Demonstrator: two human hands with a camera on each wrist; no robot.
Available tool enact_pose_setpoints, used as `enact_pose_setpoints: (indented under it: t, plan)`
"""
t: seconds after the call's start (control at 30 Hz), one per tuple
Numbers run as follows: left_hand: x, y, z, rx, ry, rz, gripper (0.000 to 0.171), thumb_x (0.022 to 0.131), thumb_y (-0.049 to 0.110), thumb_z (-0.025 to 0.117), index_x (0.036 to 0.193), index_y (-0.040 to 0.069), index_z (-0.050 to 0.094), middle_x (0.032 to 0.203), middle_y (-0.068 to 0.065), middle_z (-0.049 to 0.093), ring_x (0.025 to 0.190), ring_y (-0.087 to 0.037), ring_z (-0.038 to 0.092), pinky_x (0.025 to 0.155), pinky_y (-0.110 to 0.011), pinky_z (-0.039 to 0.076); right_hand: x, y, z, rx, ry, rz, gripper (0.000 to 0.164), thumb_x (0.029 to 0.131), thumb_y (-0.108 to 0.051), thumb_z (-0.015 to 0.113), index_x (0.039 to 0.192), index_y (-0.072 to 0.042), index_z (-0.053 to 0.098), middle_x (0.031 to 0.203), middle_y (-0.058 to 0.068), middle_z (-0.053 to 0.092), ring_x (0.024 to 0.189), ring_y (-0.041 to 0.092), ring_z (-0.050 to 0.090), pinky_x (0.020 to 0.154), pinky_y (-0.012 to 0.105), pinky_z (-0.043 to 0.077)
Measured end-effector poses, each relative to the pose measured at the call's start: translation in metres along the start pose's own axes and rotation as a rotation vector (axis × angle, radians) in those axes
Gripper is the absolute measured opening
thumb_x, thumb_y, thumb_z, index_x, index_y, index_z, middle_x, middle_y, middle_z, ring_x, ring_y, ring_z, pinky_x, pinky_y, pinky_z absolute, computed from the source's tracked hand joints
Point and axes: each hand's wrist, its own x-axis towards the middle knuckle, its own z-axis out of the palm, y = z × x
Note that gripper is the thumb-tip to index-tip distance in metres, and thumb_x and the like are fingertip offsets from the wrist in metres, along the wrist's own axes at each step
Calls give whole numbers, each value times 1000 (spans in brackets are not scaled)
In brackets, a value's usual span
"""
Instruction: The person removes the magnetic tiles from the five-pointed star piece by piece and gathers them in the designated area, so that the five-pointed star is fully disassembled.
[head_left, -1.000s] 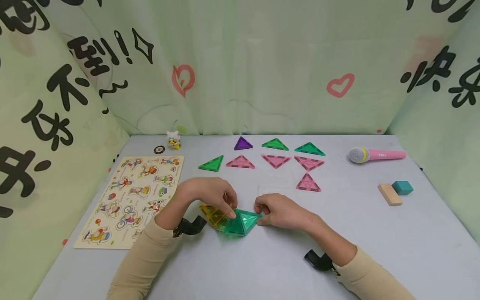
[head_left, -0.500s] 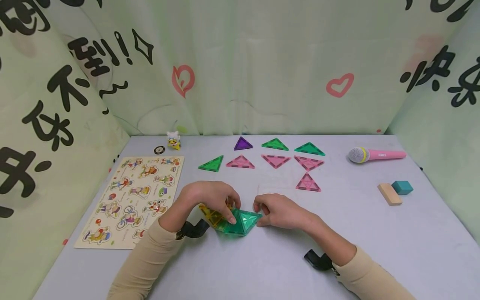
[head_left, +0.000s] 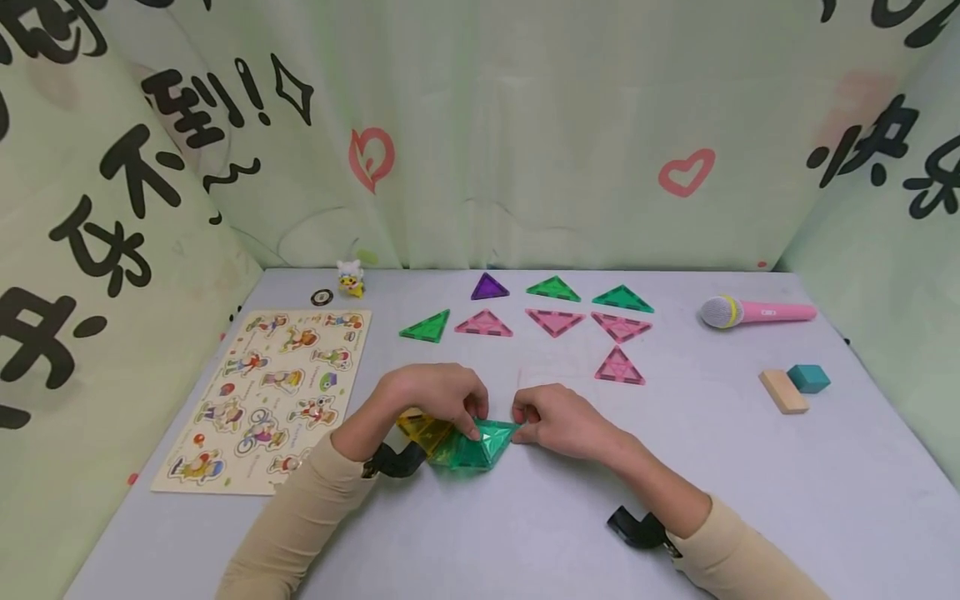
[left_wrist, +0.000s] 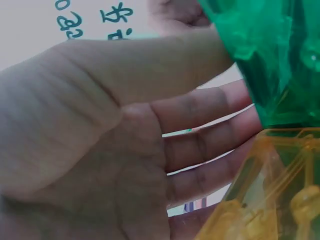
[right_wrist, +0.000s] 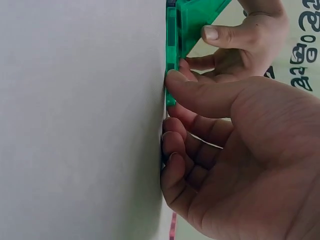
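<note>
Translucent green magnetic tiles [head_left: 480, 454] form a raised, faceted shape on the table, joined on their left to yellow magnetic tiles [head_left: 422, 431]. My left hand [head_left: 444, 395] reaches over the shape and pinches a green tile. In the left wrist view its thumb [left_wrist: 165, 62] lies against the green tile, with the fingers behind. At the shape's right corner, my right hand [head_left: 566, 422] pinches the edge of a green tile [right_wrist: 172, 47] between thumb and forefinger, low against the tabletop; its other fingers are curled.
Behind the hands lie loose triangular tiles: purple [head_left: 490, 287], green [head_left: 553, 288] and pink [head_left: 619, 367]. A picture puzzle board [head_left: 262, 400] lies left, near a small figurine [head_left: 350, 278] and a black disc [head_left: 322, 297]. At right are a pink microphone [head_left: 772, 312] and two blocks [head_left: 783, 391].
My left hand has slid to the right along the tiles, uncovering more of the yellow ones. My right hand stays at the right corner. The head view has shifted slightly.
</note>
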Motion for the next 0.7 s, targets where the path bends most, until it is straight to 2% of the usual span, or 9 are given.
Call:
enact_pose_setpoints:
  t: [0.3,0.53,0.7]
  plan:
    - [7,-2,4,-12,41,-5,11,88,23,77,94,17,71,87,3,66,82,-13,56,76,-27,48,3,-5,-2,-25,10,8,22,87,-27,77,74,-18,60,62,-7,47,59,7,43,55,22,33]
    - [5,1,6,31,85,-109,15,85,27,79,83,18,67,82,3,64,78,-14,55,70,-28,46,3,-10,-7,-32,-69,19,26,83,-24,80,69,-18,60,60,-8,47,61,8,44,57,23,35]
    - [9,0,9,58,126,-113,20,84,28,80,75,17,67,74,3,60,73,-13,53,64,-26,43,6,-17,-6,-42,-73,57,33,81,-26,82,63,-15,57,56,-8,39,56,8,37,54,23,30]
